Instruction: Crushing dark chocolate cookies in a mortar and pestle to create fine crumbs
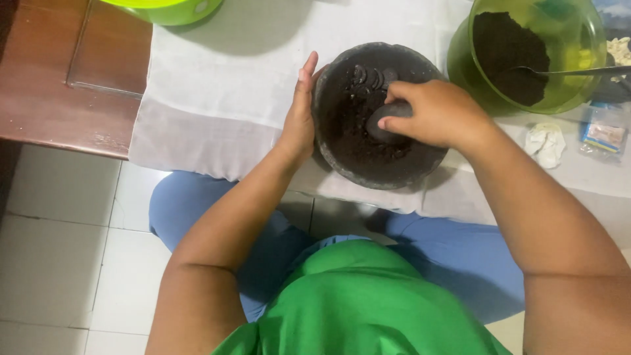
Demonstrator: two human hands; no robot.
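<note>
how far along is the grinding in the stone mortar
Done: dark ground powder fills part of the green bowl. In hand: right hand presses the pestle into the mortar, left hand steadying it. Left: whole dark discs by the far wall remain uncrushed.

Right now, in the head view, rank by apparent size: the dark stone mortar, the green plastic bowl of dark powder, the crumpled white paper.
Dark stone mortar and green plastic bowl: too alike to rank, bowl partly cut off.
Crumpled white paper: smallest.
</note>
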